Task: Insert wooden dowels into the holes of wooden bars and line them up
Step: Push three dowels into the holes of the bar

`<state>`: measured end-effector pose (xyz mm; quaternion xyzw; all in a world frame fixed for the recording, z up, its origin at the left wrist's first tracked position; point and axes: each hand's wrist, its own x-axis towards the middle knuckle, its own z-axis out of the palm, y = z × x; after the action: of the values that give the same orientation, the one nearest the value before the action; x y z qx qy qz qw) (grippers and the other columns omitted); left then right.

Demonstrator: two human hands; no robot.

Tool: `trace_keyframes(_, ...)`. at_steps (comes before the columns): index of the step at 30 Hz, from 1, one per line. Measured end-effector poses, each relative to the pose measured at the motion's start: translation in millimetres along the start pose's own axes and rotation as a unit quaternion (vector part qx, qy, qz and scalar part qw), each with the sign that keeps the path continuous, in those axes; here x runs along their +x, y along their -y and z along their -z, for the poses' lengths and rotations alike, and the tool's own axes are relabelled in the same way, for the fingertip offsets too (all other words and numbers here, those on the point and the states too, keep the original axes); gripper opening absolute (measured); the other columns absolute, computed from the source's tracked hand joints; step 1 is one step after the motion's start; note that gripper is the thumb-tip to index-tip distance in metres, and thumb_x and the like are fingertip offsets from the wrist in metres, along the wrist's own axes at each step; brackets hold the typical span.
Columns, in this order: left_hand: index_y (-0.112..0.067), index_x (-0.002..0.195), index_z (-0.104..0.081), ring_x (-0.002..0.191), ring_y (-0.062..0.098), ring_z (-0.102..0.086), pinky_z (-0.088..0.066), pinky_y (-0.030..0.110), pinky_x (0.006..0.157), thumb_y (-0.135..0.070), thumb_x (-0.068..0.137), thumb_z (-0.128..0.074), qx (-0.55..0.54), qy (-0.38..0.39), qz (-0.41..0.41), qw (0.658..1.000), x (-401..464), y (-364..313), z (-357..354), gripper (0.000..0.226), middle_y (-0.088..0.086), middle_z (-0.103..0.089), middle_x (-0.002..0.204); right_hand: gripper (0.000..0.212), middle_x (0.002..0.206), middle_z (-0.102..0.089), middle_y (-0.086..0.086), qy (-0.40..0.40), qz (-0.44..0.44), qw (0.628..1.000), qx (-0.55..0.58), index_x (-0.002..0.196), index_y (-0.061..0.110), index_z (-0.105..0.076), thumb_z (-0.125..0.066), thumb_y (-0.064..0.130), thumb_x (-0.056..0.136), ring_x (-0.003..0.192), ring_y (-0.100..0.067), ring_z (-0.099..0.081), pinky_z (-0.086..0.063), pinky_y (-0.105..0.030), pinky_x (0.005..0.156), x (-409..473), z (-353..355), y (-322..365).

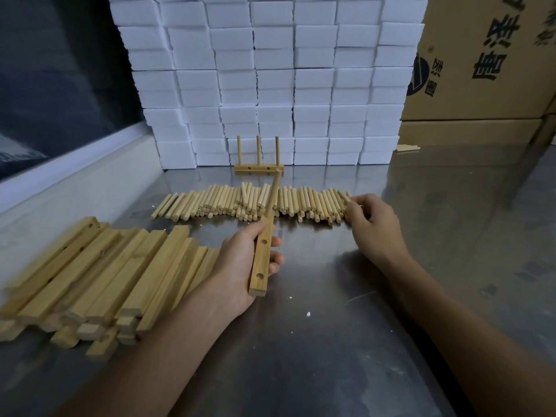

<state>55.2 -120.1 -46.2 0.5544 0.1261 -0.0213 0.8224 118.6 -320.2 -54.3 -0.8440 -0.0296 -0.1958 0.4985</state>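
**Left hand held a bar with one dowel, right hand reached the dowel row**

Both forearms came in from the near edge over the metal table (346, 341), whose surface was grey, shiny and a little scratched, with small white crumbs on it. The left hand (240, 266) was turned palm up, and its fingers and thumb were curled around a wooden bar (261, 260). The bar was square in section, pale yellow with fine grain, and it pointed away from the person. Two round holes on its upper face were open. One dowel (272, 195) stood out of the far end of the bar and leaned toward the far side.

At the near left lay a pile of bars (99, 272), long and flat-sided, packed side by side in a slanted heap, some with holes showing.

The right hand (376, 224) was further out, palm down, with the fingers bent. Its fingertips touched the right end of the row of dowels (249, 201); whether they pinched one dowel I could not tell. The dowels were thin, round and smooth, lying close together in a long band across the middle of the table.

Behind the row stood a finished bar (258, 168) flat on the table with three upright dowels. Beyond it rose a wall of white foam blocks (270, 70), rough at the edges, and at the far right stood cardboard boxes (487, 61) with dark print.
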Motion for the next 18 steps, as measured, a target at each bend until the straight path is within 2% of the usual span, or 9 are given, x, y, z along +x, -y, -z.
trace_keyframes(4,-0.002,0.111,-0.064,0.048,0.015,-0.055,-0.041,0.021,0.039,-0.026,0.100,-0.054,0.000,-0.003,0.000,1.000,0,0,-1,0.028,0.008,-0.062,0.078,0.051,0.065,-0.057,-0.008,-0.046,0.019,0.998,0.038,0.077,0.002,-0.060,-0.065,0.051,0.091,0.055,-0.006,-0.045,-0.040,-0.023,0.055,-3,-4,4)
trace_keyframes(6,-0.002,0.111,-0.064,0.048,0.015,-0.056,-0.041,0.021,0.039,-0.026,0.100,-0.054,0.000,-0.003,0.001,1.000,0,0,-1,0.028,0.008,-0.062,0.078,0.057,0.060,-0.054,-0.004,-0.052,0.022,0.997,0.044,0.074,0.000,-0.060,-0.068,0.055,0.087,0.053,-0.004,-0.043,-0.038,-0.021,0.053,-4,-4,7)
trace_keyframes(9,-0.002,0.111,-0.064,0.048,0.015,-0.055,-0.041,0.021,0.038,-0.026,0.099,-0.054,-0.002,-0.005,0.002,1.000,0,0,-1,0.028,0.008,-0.063,0.078,0.050,0.059,-0.054,-0.008,-0.037,0.029,0.997,0.056,0.073,0.003,-0.063,-0.071,0.050,0.087,0.051,-0.004,-0.043,-0.039,-0.023,0.055,-7,-5,12)
trace_keyframes(11,-0.002,0.110,-0.064,0.048,0.015,-0.056,-0.041,0.021,0.038,-0.026,0.099,-0.055,-0.004,-0.007,0.004,1.000,1,0,0,0.028,0.008,-0.063,0.075,0.036,0.061,-0.056,-0.009,-0.019,0.035,0.998,0.054,0.077,0.008,-0.067,-0.069,0.042,0.091,0.052,-0.006,-0.044,-0.041,-0.027,0.057,-10,-7,15)
trace_keyframes(14,-0.002,0.109,-0.065,0.048,0.016,-0.055,-0.041,0.021,0.037,-0.027,0.099,-0.056,-0.012,-0.008,0.004,1.000,1,0,0,0.028,0.007,-0.064,0.074,0.016,0.075,-0.067,-0.009,0.014,0.034,0.998,0.043,0.094,0.012,-0.071,-0.061,0.024,0.098,0.066,-0.021,-0.059,-0.051,-0.037,0.066,-12,-11,19)
trace_keyframes(16,-0.001,0.108,-0.065,0.048,0.016,-0.056,-0.042,0.021,0.037,-0.026,0.099,-0.056,-0.018,-0.010,0.002,1.000,1,0,0,0.027,0.008,-0.063,0.075,0.014,0.081,-0.069,-0.004,0.036,0.022,0.996,0.079,0.103,0.011,-0.066,-0.053,0.014,0.102,0.072,-0.018,-0.064,-0.054,-0.034,0.072,-15,-13,24)
trace_keyframes(18,-0.002,0.106,-0.065,0.048,0.016,-0.055,-0.042,0.021,0.037,-0.025,0.098,-0.057,-0.024,-0.012,0.000,1.000,1,0,0,0.026,0.007,-0.062,0.075,0.013,0.082,-0.072,-0.001,0.057,0.012,0.989,0.134,0.109,0.009,-0.058,-0.047,0.014,0.104,0.075,-0.014,-0.069,-0.056,-0.030,0.075,-20,-16,29)
